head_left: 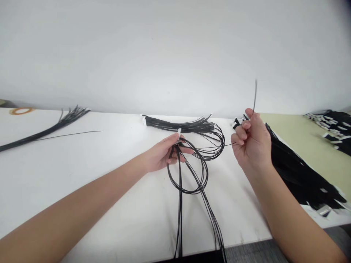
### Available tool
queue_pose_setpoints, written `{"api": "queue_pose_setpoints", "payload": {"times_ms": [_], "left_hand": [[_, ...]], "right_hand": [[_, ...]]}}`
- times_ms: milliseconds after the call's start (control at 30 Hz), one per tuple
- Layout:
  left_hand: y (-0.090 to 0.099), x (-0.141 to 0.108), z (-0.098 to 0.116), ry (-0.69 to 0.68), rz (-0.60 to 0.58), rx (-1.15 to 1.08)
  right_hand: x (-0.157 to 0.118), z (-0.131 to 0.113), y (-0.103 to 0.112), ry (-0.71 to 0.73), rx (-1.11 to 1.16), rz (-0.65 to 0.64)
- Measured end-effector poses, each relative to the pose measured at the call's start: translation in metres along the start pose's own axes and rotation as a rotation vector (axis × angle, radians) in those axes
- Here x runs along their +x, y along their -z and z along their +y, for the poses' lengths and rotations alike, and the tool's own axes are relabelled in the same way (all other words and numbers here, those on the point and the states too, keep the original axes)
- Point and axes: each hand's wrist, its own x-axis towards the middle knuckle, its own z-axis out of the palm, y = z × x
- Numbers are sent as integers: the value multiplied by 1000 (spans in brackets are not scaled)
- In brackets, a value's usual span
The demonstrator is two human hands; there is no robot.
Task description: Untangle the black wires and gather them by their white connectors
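Note:
My left hand (171, 151) is closed on a looped bundle of thin black wires (204, 179) near a small white connector (179, 132). Several of these wires hang down past the table's front edge. Raised to the right, my right hand (253, 140) pinches a single thin black wire (255, 95), whose free end points up above the fingers. A thin strand also runs from the lower fingers of that hand leftward toward the loops. Behind my left hand lies a coiled bundle of black wires (178, 125) with white connectors at its left end.
On the left, a thick sheaf of black wires (52, 128) fans out, with one loose wire (71, 134) beside it. An orange ring (22, 110) lies at the back left. Large black cable bundles (298, 171) cover the right side; more bundles (333, 122) rest on a yellowish surface.

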Motion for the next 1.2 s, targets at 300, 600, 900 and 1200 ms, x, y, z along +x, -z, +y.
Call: {"api": "queue_pose_setpoints", "payload": {"times_ms": [300, 600, 900, 1200], "left_hand": [[-1, 0, 0, 0, 32, 18], [0, 0, -1, -4, 4, 8], [1, 1, -1, -22, -46, 1], [2, 2, -1, -44, -66, 1]], "right_hand": [[-23, 11, 1, 474, -688, -349], [-27, 16, 3, 561, -835, -389], [-28, 21, 4, 563, -856, -364], [-29, 21, 3, 531, -841, -339]]}}
